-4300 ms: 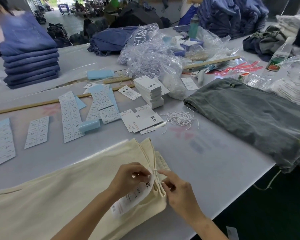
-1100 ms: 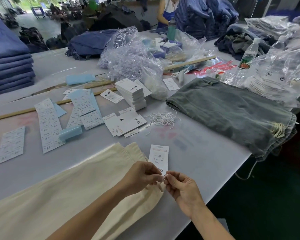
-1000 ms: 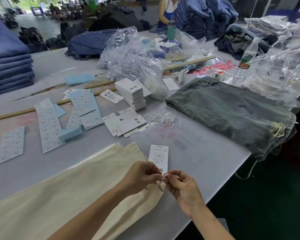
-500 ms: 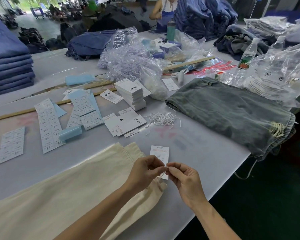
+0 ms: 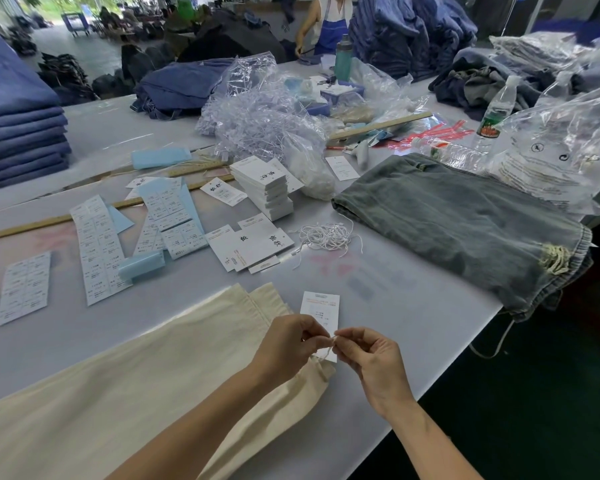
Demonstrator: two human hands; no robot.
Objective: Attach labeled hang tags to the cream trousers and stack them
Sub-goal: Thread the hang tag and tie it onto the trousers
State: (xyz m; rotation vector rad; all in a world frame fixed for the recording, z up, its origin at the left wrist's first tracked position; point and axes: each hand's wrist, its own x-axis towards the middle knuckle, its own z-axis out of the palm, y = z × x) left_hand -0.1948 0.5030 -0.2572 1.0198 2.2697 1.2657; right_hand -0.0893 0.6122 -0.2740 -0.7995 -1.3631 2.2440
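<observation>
Cream trousers (image 5: 125, 393): flat on tabletop (image 5: 395, 306); hang tag (image 5: 321, 311) at their waistband. Left hand (image 5: 288, 344) and right hand (image 5: 371, 358): each grip pinched shut on white string (image 5: 328, 344) above that waistband; fingertips almost touching.

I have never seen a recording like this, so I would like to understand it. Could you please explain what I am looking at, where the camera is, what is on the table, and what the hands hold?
There is no machine here. A person wears one camera on the head, looking down at their own hands. The left hand and the right hand pinch a thin white string between their fingertips. A white paper tag lies just behind them, at one end of the folded cream trousers. On the grey table lie a stack of tags, sheets of stickers, a bundle of string and folded grey trousers.
</observation>
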